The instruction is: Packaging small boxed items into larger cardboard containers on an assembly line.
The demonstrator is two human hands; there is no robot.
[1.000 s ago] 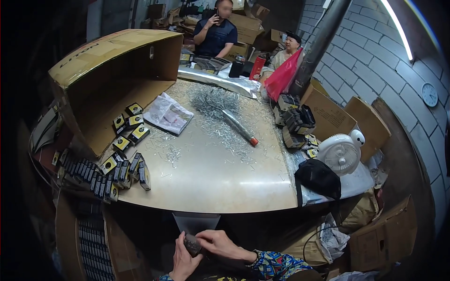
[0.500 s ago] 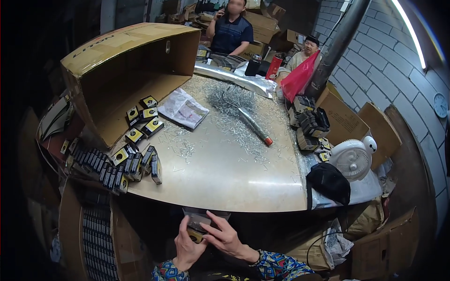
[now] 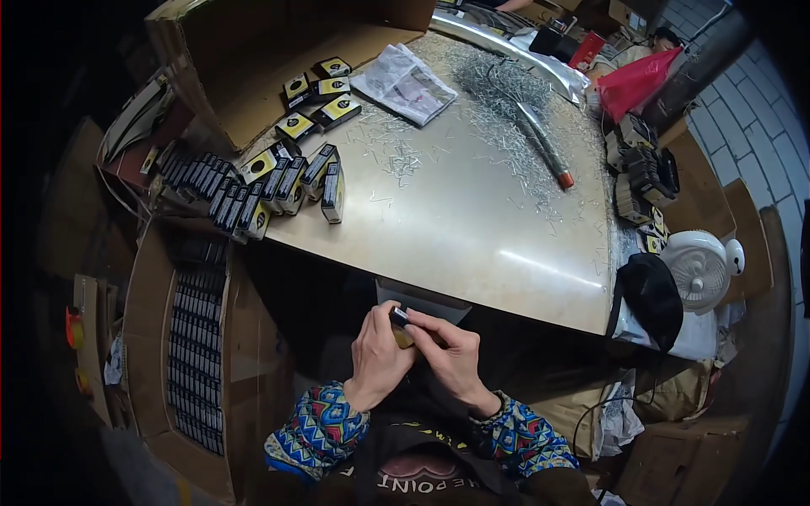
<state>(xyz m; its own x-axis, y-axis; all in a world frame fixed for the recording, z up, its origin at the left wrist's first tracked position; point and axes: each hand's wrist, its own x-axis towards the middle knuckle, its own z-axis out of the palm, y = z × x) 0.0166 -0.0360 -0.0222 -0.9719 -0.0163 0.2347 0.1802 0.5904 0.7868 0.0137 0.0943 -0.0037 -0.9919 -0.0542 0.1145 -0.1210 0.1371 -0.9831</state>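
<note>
- Left hand (image 3: 378, 354) wraps a small box (image 3: 399, 317), right hand (image 3: 450, 351) pinching it, just off the desk's (image 3: 472, 228) near edge.
- Box just turned, dark narrow side up; work seems there now.

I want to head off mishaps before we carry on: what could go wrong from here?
1. The small box, held between the left hand and right hand in front of the table, could fall past the tabletop if the grip loosens.
2. The end box, standing near the table's front edge, might be knocked over.
3. The loose metal pieces might scatter if brushed.
</note>
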